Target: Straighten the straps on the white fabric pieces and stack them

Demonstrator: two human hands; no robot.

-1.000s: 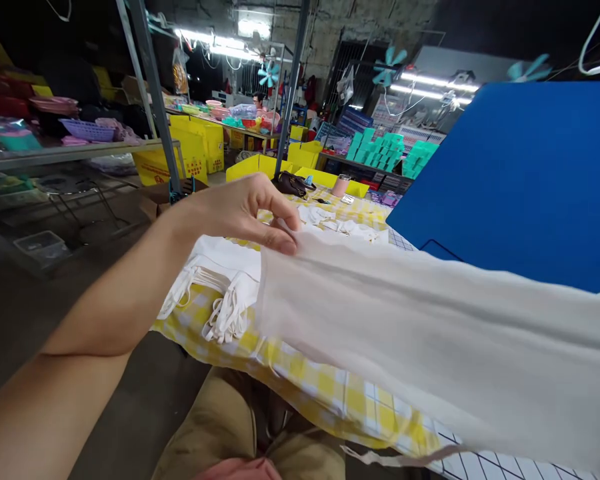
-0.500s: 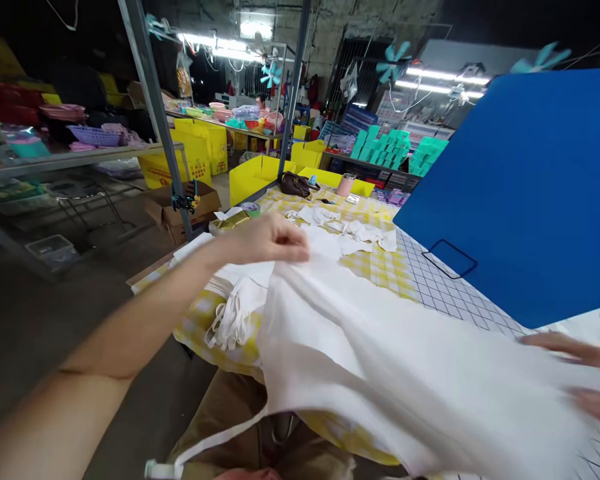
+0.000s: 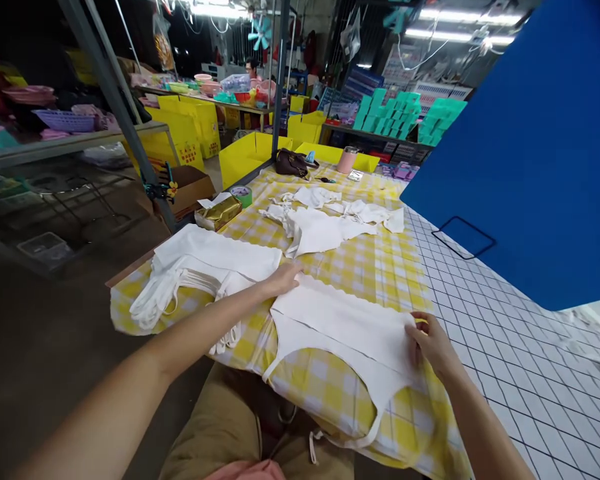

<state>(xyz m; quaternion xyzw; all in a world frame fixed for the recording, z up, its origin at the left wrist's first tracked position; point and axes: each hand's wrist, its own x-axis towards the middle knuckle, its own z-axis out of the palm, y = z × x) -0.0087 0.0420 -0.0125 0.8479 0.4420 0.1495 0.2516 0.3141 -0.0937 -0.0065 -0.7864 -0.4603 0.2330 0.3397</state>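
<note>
Left hand (image 3: 284, 279), right hand (image 3: 430, 341), white garment (image 3: 347, 319) flat between them

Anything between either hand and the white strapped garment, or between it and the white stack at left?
Nothing visible separates the left hand or right hand from the white strapped garment. Toward the white stack, the left forearm crosses the gap.
</note>
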